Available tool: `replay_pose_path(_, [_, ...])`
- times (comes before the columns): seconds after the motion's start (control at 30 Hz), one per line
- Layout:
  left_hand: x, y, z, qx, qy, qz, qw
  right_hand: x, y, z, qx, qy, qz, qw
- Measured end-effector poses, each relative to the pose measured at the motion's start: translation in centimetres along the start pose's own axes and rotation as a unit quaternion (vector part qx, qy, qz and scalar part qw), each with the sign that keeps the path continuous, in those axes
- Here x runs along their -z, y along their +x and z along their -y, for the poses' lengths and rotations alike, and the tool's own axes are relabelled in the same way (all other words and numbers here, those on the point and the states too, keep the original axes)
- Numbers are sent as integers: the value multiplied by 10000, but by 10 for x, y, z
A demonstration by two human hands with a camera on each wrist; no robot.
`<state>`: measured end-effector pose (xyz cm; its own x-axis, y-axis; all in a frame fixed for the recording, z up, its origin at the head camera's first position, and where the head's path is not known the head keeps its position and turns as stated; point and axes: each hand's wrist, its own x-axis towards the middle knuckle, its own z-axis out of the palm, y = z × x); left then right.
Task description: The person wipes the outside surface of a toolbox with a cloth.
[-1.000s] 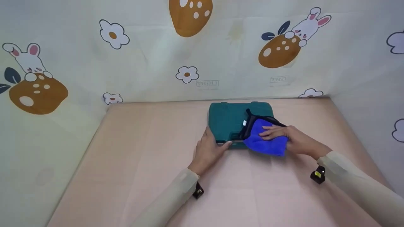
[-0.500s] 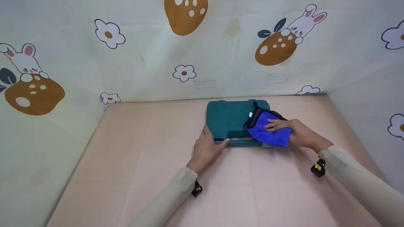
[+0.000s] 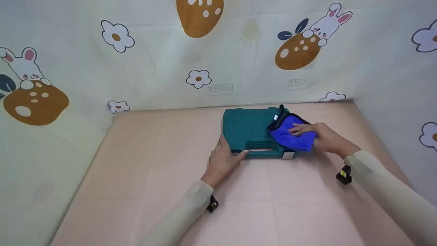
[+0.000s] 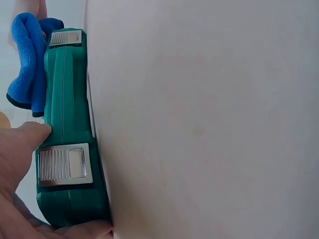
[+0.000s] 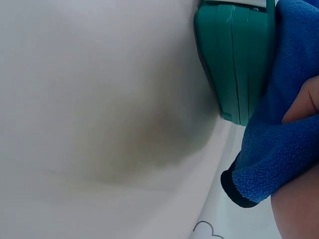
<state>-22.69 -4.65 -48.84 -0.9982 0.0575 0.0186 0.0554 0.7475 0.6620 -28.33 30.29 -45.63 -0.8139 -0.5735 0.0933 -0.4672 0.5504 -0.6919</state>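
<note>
A green plastic carrying case (image 3: 244, 128) lies flat at the back of the table, its handle side toward me. My left hand (image 3: 222, 162) grips its front left corner, thumb on top by the handle and fingers along the side. With my right hand (image 3: 326, 136) I hold a blue cloth (image 3: 295, 141) with black edging against the right part of the lid. In the left wrist view, two metal latches (image 4: 65, 164) show on the case front, both closed. The right wrist view has the cloth (image 5: 279, 154) folded around my fingers, overhanging the case's right end (image 5: 234, 59).
The table has a pale pink cover (image 3: 177, 201). Behind it stands a patterned wall sheet (image 3: 160, 68) with rabbits, fruit and flowers, and similar sheeting runs along the sides. A small black device (image 3: 344, 175) hangs at the right wrist.
My right hand has slid the cloth back and to the right over the lid, uncovering the handle and the right latch. The left hand keeps its place on the case corner.
</note>
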Motion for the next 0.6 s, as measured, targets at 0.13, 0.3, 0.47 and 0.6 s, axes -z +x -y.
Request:
replay_pose_path(0.13, [1,0,-2,-25,30,43,10000,5,6,5,-366,-264,145,9989])
replay_pose_path(0.3, [4,2,-3,-250,273,100,9993,14,15,15,-869,-561,433,9937])
replay_pose_path(0.47, [4,1,-3,-235,464,243,9984,18,28,23,-1193,-803,711,9870])
replay_pose_path(0.6, [3,0,-4,-305,493,283,9979,18,36,26,-1422,-1021,893,9805])
